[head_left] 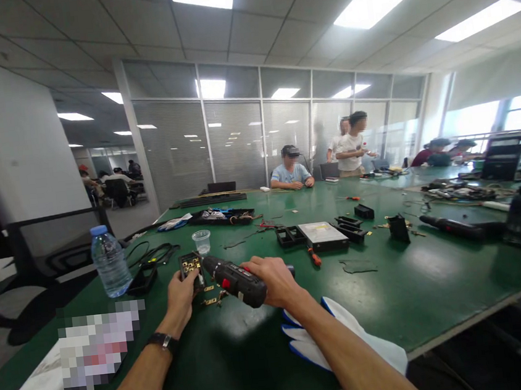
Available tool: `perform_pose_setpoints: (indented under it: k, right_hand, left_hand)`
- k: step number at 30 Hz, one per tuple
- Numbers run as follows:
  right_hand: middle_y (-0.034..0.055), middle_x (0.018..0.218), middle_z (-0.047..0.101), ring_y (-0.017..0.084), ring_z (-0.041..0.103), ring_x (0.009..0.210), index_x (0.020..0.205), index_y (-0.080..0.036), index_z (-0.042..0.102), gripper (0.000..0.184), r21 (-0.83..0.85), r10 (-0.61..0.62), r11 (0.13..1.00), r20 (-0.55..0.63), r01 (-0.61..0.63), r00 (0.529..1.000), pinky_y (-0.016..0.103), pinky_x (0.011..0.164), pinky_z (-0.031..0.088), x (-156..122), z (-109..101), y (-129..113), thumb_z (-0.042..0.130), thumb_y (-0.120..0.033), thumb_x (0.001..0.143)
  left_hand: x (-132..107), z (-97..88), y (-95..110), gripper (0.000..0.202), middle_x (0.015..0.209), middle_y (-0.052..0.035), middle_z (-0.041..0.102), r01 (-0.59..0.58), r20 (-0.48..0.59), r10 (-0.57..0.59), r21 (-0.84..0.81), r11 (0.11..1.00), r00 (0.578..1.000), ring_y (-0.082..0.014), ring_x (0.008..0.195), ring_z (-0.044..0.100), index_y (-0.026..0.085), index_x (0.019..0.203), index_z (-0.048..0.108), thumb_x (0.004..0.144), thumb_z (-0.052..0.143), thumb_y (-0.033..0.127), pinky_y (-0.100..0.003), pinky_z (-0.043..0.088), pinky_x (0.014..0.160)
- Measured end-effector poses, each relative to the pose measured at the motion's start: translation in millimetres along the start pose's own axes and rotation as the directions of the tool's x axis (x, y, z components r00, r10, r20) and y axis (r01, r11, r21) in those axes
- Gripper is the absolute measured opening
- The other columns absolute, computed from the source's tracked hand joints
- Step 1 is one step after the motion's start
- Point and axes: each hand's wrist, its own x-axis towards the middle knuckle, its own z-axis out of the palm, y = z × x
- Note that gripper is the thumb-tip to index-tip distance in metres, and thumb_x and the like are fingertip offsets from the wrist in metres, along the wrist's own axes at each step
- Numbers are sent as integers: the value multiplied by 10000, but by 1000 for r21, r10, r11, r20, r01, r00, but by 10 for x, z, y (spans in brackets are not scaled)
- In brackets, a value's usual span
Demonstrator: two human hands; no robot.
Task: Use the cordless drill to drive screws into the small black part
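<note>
My left hand (181, 296) grips a black power strip housing (199, 281) with brass contacts (190, 265) showing inside it. In my right hand (272, 277) is a black cordless drill (235, 280) with a red button, lying on its side in the air and pointing left. The drill's front end is close to the housing; whether the bit touches it I cannot make out. Small brass pieces (211, 301) lie on the table just below. Behind the housing stands a clear plastic cup (201, 241).
A water bottle (110, 263) and a white device with a cable (33, 383) are at left. White-blue gloves (373, 338) lie under my right forearm. Beyond are a silver drive (323, 235), a red screwdriver (314, 256) and another drill (452, 227). A person (291, 170) sits across the green table (419, 290).
</note>
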Motion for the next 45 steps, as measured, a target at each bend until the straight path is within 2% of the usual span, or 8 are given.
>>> perform_pose_setpoints:
  k: [4, 8, 14, 21, 27, 33, 39, 45]
  right_hand:
    - [25, 975, 645, 190, 602, 839, 1189, -282, 603, 429, 13, -8, 1000, -1, 8, 1000, 288, 711, 359, -1, 11, 4, 630, -435, 789]
    - [17, 969, 653, 180, 604, 818, 1164, -276, 616, 413, 37, -37, 999, 9, 37, 999, 281, 699, 359, 4, 6, -22, 649, -428, 781]
    - [15, 940, 650, 175, 602, 798, 1141, -272, 631, 396, 52, -54, 997, 11, 54, 998, 277, 681, 350, 2, -11, -37, 651, -437, 782]
    - [14, 927, 657, 174, 600, 800, 1092, -268, 647, 360, 48, -43, 998, 41, 41, 998, 269, 679, 345, -2, -22, -31, 667, -428, 770]
    - [10, 897, 650, 162, 589, 758, 1057, -267, 647, 319, 61, -49, 997, 24, 47, 999, 263, 653, 327, -9, -38, -42, 641, -433, 784]
    - [18, 900, 653, 165, 604, 784, 1025, -257, 647, 282, 82, -25, 996, 47, 21, 999, 254, 669, 344, -16, -55, -34, 628, -419, 795]
    - [26, 920, 665, 174, 615, 820, 1076, -261, 647, 317, 124, -6, 992, 26, 2, 1000, 252, 694, 363, -13, -49, -15, 625, -391, 788]
    - [40, 929, 681, 190, 624, 856, 1077, -244, 668, 302, 224, 1, 975, -15, 3, 1000, 259, 724, 386, -27, -52, -47, 586, -357, 809]
  left_hand:
    - [33, -30, -7, 308, 798, -64, 687, 18, -13, -18, 26, 1000, 1000, -152, 608, 649, 113, 970, 648, 685, 709, 210, -268, 544, 542]
    - [42, -47, -4, 305, 746, -47, 679, -20, -49, 24, 88, 996, 999, -150, 570, 631, 113, 928, 660, 654, 708, 238, -258, 529, 513]
    - [-40, -3, 47, 243, 672, -36, 654, -35, -67, 44, 130, 991, 997, -165, 529, 612, 118, 848, 645, 660, 703, 260, -282, 528, 459]
    - [-110, 25, 101, 220, 722, -55, 657, -53, -62, 62, 141, 989, 996, -173, 570, 629, 112, 843, 643, 685, 686, 258, -299, 545, 464]
    - [-60, 11, 38, 212, 725, -60, 652, -54, -50, 62, 148, 988, 997, -189, 578, 636, 110, 827, 636, 679, 681, 255, -340, 566, 481]
    - [17, -16, -38, 253, 740, -68, 672, -55, -46, 62, 147, 988, 997, -186, 578, 651, 117, 874, 635, 673, 689, 260, -314, 555, 495]
    - [82, -55, -71, 320, 804, -66, 686, -30, -26, 32, 85, 996, 999, -169, 616, 659, 135, 975, 625, 686, 681, 262, -312, 564, 542]
    - [13, -75, -8, 349, 892, -72, 678, -18, 2, 18, -39, 999, 1000, -153, 666, 658, 150, 1011, 612, 700, 706, 277, -302, 567, 581]
